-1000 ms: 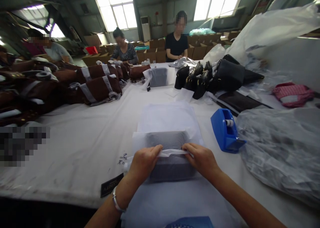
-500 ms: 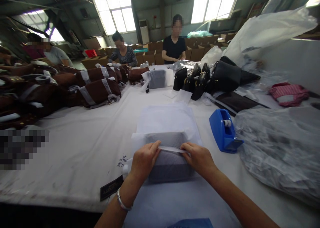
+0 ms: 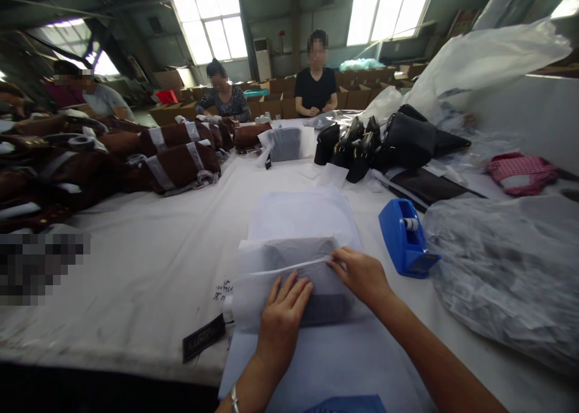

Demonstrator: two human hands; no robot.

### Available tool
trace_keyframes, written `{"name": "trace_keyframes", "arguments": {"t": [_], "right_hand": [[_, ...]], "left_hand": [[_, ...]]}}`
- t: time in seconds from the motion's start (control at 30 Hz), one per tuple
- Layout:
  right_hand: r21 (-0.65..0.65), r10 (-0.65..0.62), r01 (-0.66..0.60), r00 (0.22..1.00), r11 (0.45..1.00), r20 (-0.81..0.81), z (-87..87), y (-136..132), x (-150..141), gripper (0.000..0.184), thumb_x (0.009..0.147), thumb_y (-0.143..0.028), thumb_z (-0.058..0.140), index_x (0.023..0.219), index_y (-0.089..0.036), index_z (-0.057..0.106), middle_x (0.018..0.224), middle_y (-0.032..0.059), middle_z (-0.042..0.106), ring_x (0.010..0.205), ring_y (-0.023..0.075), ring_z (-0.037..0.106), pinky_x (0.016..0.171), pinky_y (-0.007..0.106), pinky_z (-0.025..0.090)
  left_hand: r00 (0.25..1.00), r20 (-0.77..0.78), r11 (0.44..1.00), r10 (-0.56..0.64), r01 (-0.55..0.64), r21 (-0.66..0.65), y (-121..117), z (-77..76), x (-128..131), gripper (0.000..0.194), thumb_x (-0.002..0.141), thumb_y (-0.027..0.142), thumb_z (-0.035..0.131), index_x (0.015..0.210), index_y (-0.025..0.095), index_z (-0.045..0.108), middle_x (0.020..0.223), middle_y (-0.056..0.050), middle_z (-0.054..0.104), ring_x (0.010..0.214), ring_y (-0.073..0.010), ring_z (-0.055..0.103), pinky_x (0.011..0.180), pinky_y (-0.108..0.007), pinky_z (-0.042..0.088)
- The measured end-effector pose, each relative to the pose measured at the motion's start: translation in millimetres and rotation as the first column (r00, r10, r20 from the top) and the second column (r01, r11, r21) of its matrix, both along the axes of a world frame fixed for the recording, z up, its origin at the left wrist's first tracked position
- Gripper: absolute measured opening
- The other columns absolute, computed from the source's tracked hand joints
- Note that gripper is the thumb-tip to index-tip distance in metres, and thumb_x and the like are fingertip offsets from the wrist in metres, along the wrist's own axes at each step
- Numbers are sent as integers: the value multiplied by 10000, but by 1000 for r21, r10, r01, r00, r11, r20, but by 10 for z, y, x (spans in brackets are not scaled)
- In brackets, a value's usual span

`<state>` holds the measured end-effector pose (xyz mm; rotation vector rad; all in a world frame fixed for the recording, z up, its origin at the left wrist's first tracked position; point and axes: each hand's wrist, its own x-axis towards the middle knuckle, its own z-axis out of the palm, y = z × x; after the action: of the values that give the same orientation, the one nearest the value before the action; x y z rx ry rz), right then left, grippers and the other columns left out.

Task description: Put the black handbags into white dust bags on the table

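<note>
A dark, flat-sided item (image 3: pixel 328 306) lies in front of me, wrapped in thin white tissue paper (image 3: pixel 253 283); what the item is I cannot tell through the paper. My left hand (image 3: pixel 284 310) rests on the near part of the wrap with its fingers spread and laid flat. The thumb and fingertips of my right hand (image 3: pixel 362 274) pinch the folded top edge of the paper at its right end. A black tag (image 3: pixel 203 339) lies on the table, left of the wrapped item. More white sheets (image 3: pixel 298 214) lie beneath and behind it.
A blue tape dispenser (image 3: pixel 402 238) stands to the right, beside a big clear plastic bag (image 3: pixel 506 274). Black bags (image 3: pixel 398 141) sit at the back right, brown bags (image 3: pixel 176 166) at the left. Across the white-covered table (image 3: pixel 136 280), several people work, one in a black shirt (image 3: pixel 315 86).
My left hand has let go of the paper edge and moved down, now flat on the wrap. The paper's left side has opened out. My right hand still pinches the edge.
</note>
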<state>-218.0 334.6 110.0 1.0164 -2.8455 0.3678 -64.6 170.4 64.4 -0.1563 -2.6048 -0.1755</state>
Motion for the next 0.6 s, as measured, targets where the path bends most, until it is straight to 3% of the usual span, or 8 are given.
{"name": "trace_keyframes", "arguments": {"t": [0.07, 0.13, 0.2, 0.27, 0.33, 0.4, 0.47, 0.6], "right_hand": [[-29, -61, 59, 996, 998, -63, -7, 22, -125, 124, 915, -319, 572, 899, -241, 667, 900, 5, 714, 734, 203, 671, 607, 304, 445], [-136, -100, 78, 982, 988, -160, -2, 39, -185, 144, 911, -264, 566, 1002, -221, 671, 1028, 47, 713, 882, 236, 673, 767, 353, 499], [-271, -78, 7, 965, 963, -252, 3, 30, -134, 243, 924, -218, 531, 1140, -198, 641, 1200, 89, 662, 1081, 252, 619, 951, 402, 470], [-329, 66, -164, 955, 930, -289, -19, -13, 12, 320, 946, -206, 488, 1248, -202, 593, 1313, 94, 599, 1209, 238, 548, 1051, 412, 422], [-289, 276, -349, 924, 892, -264, -91, -66, 174, 365, 956, -225, 478, 1313, -213, 551, 1354, 83, 571, 1267, 228, 507, 1087, 420, 406], [-226, 388, -429, 898, 874, -206, -198, -86, 268, 417, 951, -268, 503, 1363, -205, 506, 1394, 86, 533, 1309, 243, 465, 1096, 451, 402], [-201, 326, -358, 929, 912, -175, -296, -23, 253, 440, 947, -305, 517, 1368, -181, 501, 1415, 107, 507, 1323, 264, 446, 1089, 477, 406], [-249, 24, -83, 972, 965, -232, -308, 430, 9, 348, 959, -303, 484, 1264, -172, 590, 1366, 115, 554, 1329, 268, 434, 1106, 497, 363]], "left_hand": [[997, 27, 998, 67, -66, -18, -41, 1, -21, 410, 911, 156, 547, 1311, 242, 544, 1438, -92, 484, 1320, -264, 463, 1044, -509, 456], [991, 74, 994, 110, -108, -29, -80, 36, -42, 461, 879, 193, 610, 1327, 265, 528, 1478, -98, 427, 1337, -280, 439, 1030, -531, 462], [983, 145, 993, 116, -111, -40, -105, 78, -59, 526, 851, 220, 654, 1350, 291, 501, 1496, -72, 400, 1362, -289, 402, 1035, -549, 453], [973, 197, 992, 123, -116, -44, -113, 109, -73, 589, 829, 229, 682, 1374, 312, 472, 1516, -54, 364, 1388, -301, 354, 1046, -560, 437], [965, 223, 991, 135, -127, -47, -112, 126, -85, 633, 818, 232, 696, 1393, 321, 449, 1527, -55, 338, 1395, -316, 337, 1048, -564, 432], [961, 238, 990, 143, -135, -51, -110, 134, -97, 649, 813, 234, 701, 1400, 323, 441, 1529, -61, 331, 1388, -328, 345, 1041, -567, 436], [958, 252, 990, 140, -131, -54, -116, 140, -105, 645, 815, 231, 698, 1400, 327, 443, 1529, -60, 332, 1386, -332, 348, 1038, -564, 438], [958, 255, 991, 127, -115, -63, -158, 141, -107, 622, 835, 204, 668, 1404, 320, 443, 1526, -65, 341, 1389, -327, 344, 1035, -537, 446]]}}
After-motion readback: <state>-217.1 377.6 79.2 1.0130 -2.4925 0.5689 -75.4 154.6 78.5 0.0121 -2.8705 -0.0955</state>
